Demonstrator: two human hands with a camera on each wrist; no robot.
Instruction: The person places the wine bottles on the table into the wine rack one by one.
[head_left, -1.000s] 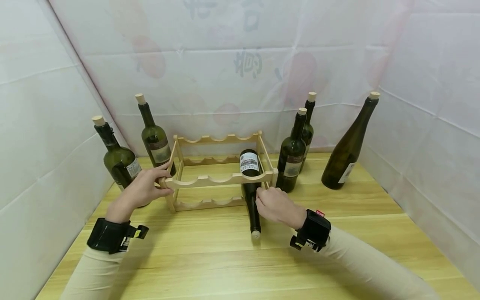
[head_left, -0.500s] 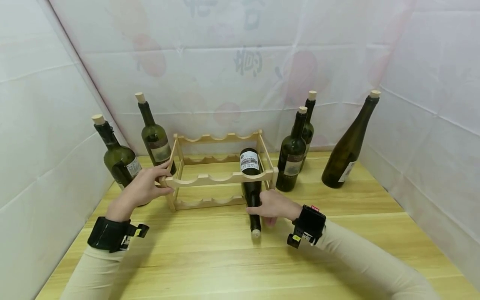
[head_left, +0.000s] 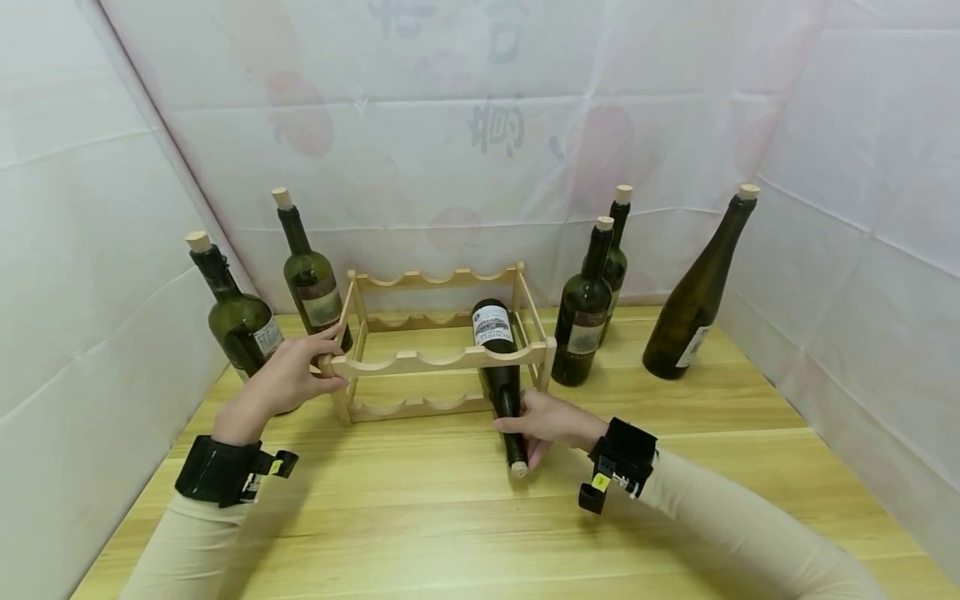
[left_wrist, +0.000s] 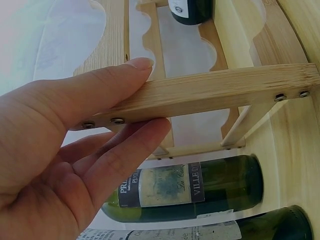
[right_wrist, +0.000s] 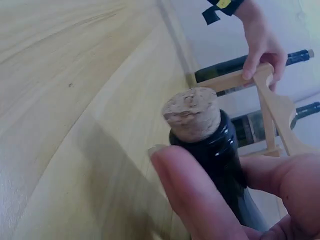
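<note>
A dark wine bottle [head_left: 495, 325] with a white label lies in the right end of a light wooden wine rack [head_left: 420, 360], its neck pointing toward me. My right hand [head_left: 551, 421] holds the bottle's neck, thumb on one side and fingers on the other. In the right wrist view the cork [right_wrist: 194, 112] shows just beyond the fingers. My left hand [head_left: 288, 379] pinches the rack's front left corner. The left wrist view shows its thumb above the wooden side bar [left_wrist: 200, 92] and its fingers below.
Two corked bottles stand left of the rack, a front one [head_left: 240, 321] and a back one [head_left: 311, 279]. To its right stand a labelled bottle [head_left: 583, 308], another bottle [head_left: 615, 258] behind it, and a slender bottle [head_left: 693, 296]. White sheets [head_left: 420, 183] enclose the table.
My right hand has turned from a curled pose beside the bottle to a grip around its neck. The neck end has shifted slightly right, the base slightly left. My left hand stays put.
</note>
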